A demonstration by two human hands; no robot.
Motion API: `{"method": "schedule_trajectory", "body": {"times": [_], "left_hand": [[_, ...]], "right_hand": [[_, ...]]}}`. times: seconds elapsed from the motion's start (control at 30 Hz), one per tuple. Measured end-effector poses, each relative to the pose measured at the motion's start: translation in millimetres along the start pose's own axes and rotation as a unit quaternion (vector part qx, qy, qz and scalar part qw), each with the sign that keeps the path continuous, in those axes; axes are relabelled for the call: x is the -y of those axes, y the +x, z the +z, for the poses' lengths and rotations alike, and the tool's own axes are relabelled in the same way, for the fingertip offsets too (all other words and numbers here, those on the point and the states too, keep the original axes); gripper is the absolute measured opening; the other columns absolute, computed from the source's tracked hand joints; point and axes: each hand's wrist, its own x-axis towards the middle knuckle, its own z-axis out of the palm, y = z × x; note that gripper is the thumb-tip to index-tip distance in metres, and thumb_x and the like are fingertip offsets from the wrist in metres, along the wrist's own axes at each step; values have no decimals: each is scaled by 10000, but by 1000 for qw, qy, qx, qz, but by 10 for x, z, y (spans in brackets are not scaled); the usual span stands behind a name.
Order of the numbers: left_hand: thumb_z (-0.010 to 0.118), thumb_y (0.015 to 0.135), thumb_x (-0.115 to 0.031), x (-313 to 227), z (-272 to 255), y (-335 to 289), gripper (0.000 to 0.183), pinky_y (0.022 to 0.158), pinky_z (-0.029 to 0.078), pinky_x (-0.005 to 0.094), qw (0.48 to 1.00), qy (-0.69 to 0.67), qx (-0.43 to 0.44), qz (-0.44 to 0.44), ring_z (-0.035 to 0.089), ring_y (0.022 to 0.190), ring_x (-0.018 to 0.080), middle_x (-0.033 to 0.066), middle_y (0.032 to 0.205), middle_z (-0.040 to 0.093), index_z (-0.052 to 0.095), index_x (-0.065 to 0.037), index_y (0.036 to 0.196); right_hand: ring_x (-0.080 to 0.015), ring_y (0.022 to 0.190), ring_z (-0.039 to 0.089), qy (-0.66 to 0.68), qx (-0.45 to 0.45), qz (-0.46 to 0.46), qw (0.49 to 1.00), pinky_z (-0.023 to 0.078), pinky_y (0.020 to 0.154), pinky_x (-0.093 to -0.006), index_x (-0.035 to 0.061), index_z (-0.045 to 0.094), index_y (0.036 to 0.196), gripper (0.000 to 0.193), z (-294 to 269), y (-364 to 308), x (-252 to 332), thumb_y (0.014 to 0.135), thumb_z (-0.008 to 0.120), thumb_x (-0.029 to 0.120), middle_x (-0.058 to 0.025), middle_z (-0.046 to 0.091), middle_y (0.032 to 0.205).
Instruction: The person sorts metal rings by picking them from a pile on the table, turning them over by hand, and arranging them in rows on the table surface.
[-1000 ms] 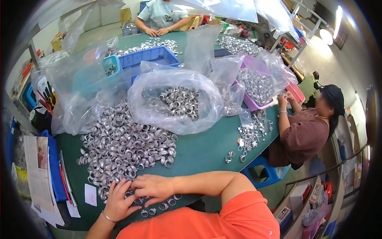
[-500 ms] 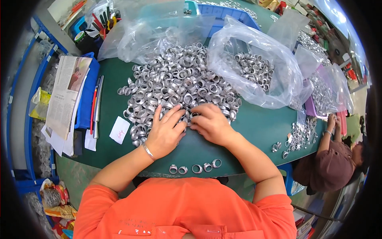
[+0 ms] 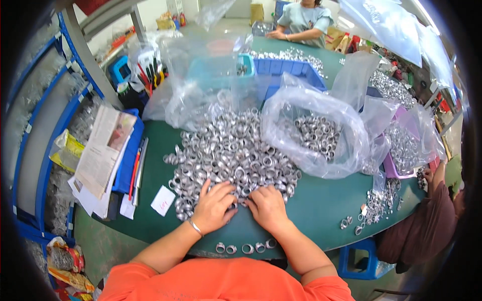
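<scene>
A wide heap of silver-coloured metal rings [image 3: 226, 150] covers the middle of the green table [image 3: 321, 200]. At the heap's near edge my left hand [image 3: 213, 208] lies with bent fingers apart, touching rings; a bangle circles its wrist. Close beside it, my right hand [image 3: 268, 208] has its fingers curled together, tips against the rings; what they pinch, if anything, is hidden. A short row of several single rings [image 3: 247, 249] stands near the table's front edge, below both hands. A small white paper slip [image 3: 163, 200] with red handwriting lies left of the heap.
A clear plastic bag [image 3: 346, 165] with more rings stands right of the heap. Behind are a blue bin [image 3: 291, 72] and clear bags. At left, newspaper [image 3: 103, 150] rests on a blue tray beside pens. Another person's hand [image 3: 428, 175] is at the right; one person stands at the back.
The view has tilted up, so the table sits lower and a person at the back now shows. My right hand's fingertips have drawn closer together at the heap's edge.
</scene>
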Motion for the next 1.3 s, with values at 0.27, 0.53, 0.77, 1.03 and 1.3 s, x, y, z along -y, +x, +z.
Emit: {"method": "schedule_trajectory", "body": {"times": [0.27,0.53,0.77,1.03,1.3], "left_hand": [[721,632,-213,-65,-1,-32,251,992,211,519,1000,7,0,-7,468,1114,255,40,1082,550,565,-144,816],[719,637,-213,-98,29,10,235,1000,197,505,1000,22,-2,-22,453,1130,247,40,1086,548,579,-134,808],[719,627,-205,-123,96,32,243,985,211,517,999,34,-7,-15,456,1113,273,65,1080,546,566,-122,796],[732,593,-177,-136,109,19,284,988,203,516,999,34,-7,-18,456,1106,283,67,1070,544,542,-128,799],[740,581,-151,-170,86,19,317,1008,185,513,999,38,2,-19,438,1124,311,77,1077,535,524,-113,809]], "right_hand": [[-262,669,502,62,-51,-50,996,399,594,-374,85,580,727,108,42,-87,15,661,665,92,-66,533,683],[-241,766,519,100,-75,-71,990,388,660,-359,97,579,776,108,47,-37,-43,674,611,83,-39,557,779],[-264,812,524,109,-60,-47,991,416,699,-377,82,574,872,184,125,-87,-75,700,631,113,-60,571,816],[-281,807,509,120,-78,-29,989,429,696,-374,45,589,908,228,185,-101,-68,687,630,86,-85,542,828],[-286,833,529,110,-83,-19,990,438,691,-386,67,576,916,210,161,-88,-36,707,579,72,-94,535,893]]}}
